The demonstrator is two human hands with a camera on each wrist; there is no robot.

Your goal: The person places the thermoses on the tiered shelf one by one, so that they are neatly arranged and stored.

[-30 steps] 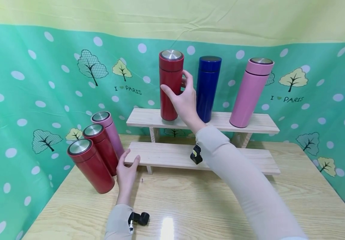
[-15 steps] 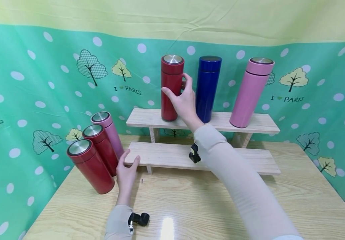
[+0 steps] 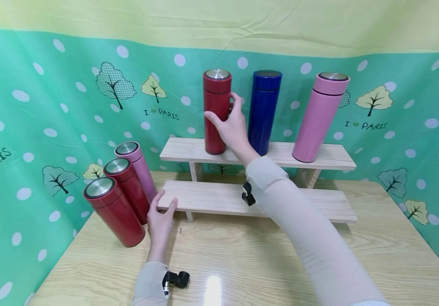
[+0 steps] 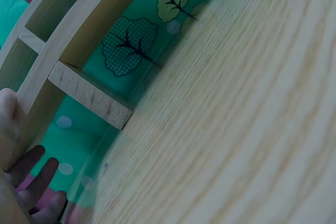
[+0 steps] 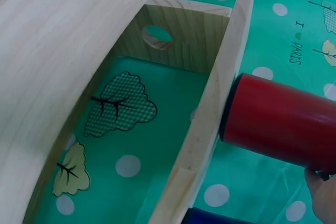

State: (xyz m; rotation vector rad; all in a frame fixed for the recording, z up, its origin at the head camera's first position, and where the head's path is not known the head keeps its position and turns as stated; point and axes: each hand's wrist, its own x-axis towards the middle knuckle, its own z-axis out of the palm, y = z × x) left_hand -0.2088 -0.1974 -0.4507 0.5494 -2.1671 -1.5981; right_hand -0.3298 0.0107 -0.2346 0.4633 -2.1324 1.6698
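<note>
In the head view my right hand (image 3: 232,127) grips a red thermos bottle (image 3: 213,114) by its side, thumb in front. The bottle stands on the upper board of a two-tier wooden shelf (image 3: 183,148); the right wrist view shows the red bottle's dark base (image 5: 231,107) against the board. Just right of it stands a blue thermos bottle (image 3: 265,110), partly behind my right hand. My left hand (image 3: 160,221) holds the left end of the lower board (image 3: 208,197), thumb on its front edge (image 4: 39,90). Its other fingers (image 4: 39,184) reach below the board.
A pink thermos bottle (image 3: 320,119) stands toward the upper board's right end. Left of my left hand, two red bottles (image 3: 114,212) and a pink bottle (image 3: 143,174) stand close together on the wooden table (image 3: 219,259). A green patterned cloth (image 3: 66,136) hangs behind.
The red bottle's top has dropped slightly, then shifted a little left, with my right hand still around it. My left hand has stayed in place on the lower board.
</note>
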